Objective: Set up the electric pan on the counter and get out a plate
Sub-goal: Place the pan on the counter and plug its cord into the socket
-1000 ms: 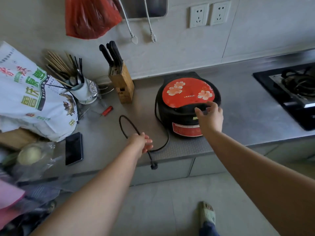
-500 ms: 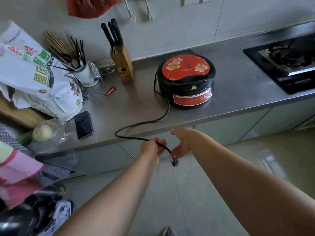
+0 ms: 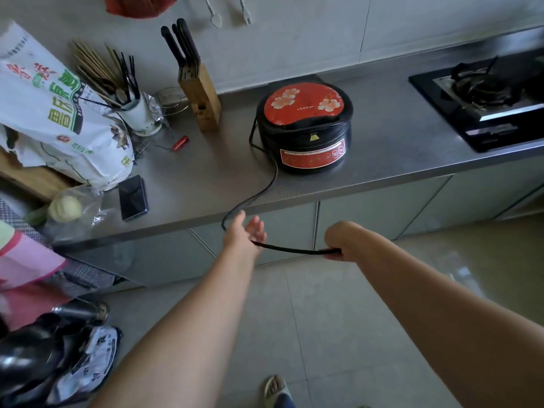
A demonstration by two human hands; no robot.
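The electric pan (image 3: 304,128), black with a red flowered lid, stands shut on the steel counter (image 3: 391,160). Its black power cord (image 3: 259,195) runs from the pan's left side over the counter's front edge. My left hand (image 3: 244,231) is below that edge with fingers spread, and the cord lies across its palm. My right hand (image 3: 338,240) is closed around the cord's plug end, further right. The cord stretches nearly straight between both hands. No plate is in view.
A knife block (image 3: 200,95), a chopstick holder (image 3: 138,113), a large printed bag (image 3: 53,113), a phone (image 3: 132,197) and a bagged vegetable (image 3: 66,207) sit left of the pan. A gas hob (image 3: 485,98) lies right. Cabinet doors (image 3: 382,219) are below.
My right hand left the pan and took the cord's end. Both hands drew the cord off the counter and apart, and the left hand's fingers spread.
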